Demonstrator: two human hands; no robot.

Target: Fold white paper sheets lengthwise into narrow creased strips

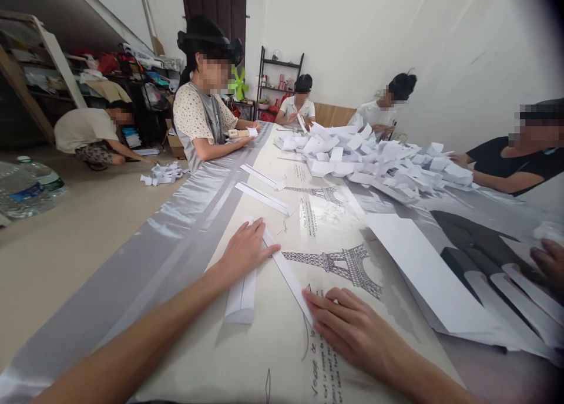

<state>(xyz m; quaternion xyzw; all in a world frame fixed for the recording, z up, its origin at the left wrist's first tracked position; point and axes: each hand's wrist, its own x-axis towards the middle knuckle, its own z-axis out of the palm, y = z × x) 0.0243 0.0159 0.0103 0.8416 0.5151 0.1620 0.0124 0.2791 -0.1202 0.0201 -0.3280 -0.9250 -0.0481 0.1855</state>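
Bare forearms [141, 327] reach in over a printed runner [176, 366], framing the white paper strip [288, 275] that slants between my hands. My left hand [244, 248] lies flat, thumb spread from the fingers, pressing the strip's far end to the runner – probably so it can't slide or spring up. My right hand [348, 322] has its fingers drawn together on the near end; whether the thumb pinches from beneath, I can't tell. Held at both ends like this, the strip seems kept straight and taut.

Partly under my left hand and towards me lies a wider folded paper [241, 298], its near end bowed up; my wrist likely keeps it from drifting. Just beyond that hand two narrow strips [262, 198] lie side by side, apart from the rest, perhaps to keep them from mixing in. Flat white sheets [423, 269] overlap to the right of my right hand, within easy reach, I'd judge. Well beyond both hands, folded pieces sit in a loose heap [352, 151] – no tray or box around them.

As for containers, large clear bottles [29, 187] stand on the floor far left of my left hand, their contents unclear. A cardboard box [175, 144] lies beyond that hand too; its inside is hidden.
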